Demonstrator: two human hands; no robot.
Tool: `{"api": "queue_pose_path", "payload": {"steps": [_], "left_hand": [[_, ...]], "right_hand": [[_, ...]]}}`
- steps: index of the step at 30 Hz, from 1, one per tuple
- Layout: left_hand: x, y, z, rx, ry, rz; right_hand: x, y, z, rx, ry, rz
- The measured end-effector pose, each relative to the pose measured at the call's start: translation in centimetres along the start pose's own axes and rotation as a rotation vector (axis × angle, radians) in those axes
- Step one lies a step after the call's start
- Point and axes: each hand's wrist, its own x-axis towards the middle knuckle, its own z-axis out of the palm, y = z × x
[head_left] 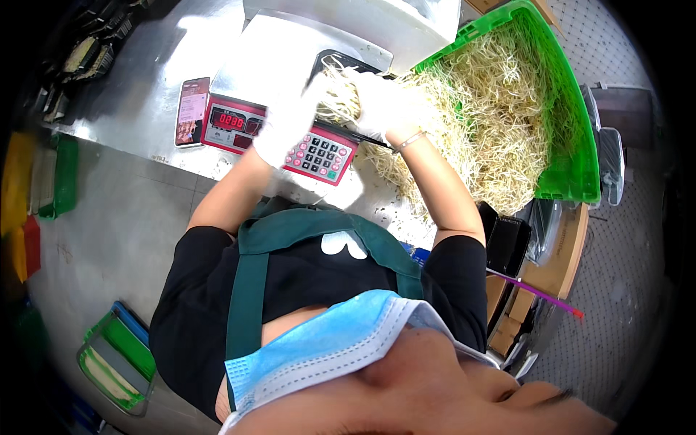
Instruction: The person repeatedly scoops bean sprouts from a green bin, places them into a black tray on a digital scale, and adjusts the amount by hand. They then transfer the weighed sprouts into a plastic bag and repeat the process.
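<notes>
A black tray (351, 133) stands over a red-trimmed digital scale (319, 154), with pale bean sprouts (338, 94) heaped in it. My left hand (286, 127), in a white glove, is at the left side of the heap; glare and blur hide how its fingers are set. From the right, my gloved right hand (378, 105) reaches over the tray, its fingers curled against the sprouts. Bright light washes out its fingertips. Lit red digits show on the scale's display (232, 121).
At the right, a large green crate (591, 145) holds a big pile of bean sprouts (500, 109), spilling onto the table (156, 138). A phone (192, 112) lies left of the scale. Behind is a white box (420, 25). Black trays (507, 243) stand below the crate; several filled packs (83, 58) sit far left.
</notes>
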Motion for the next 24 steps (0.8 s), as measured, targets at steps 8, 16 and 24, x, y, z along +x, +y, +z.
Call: {"api": "queue_pose_path", "payload": {"steps": [8,16,24], "left_hand": [[7.1,5.9,-2.7,-0.093,-0.287,0.220],[8.5,7.4,-3.8,0.337,-0.842,0.100],[6.5,5.4,-1.8,0.184,-0.647,0.170]], "right_hand": [[2.2,0.7,-2.8,-0.196,-0.127,-0.113],[-1.1,2.1,-5.2,-0.210,-0.467,0.208],[-1.7,2.9,-4.0,-0.201,-0.278,0.131]]}}
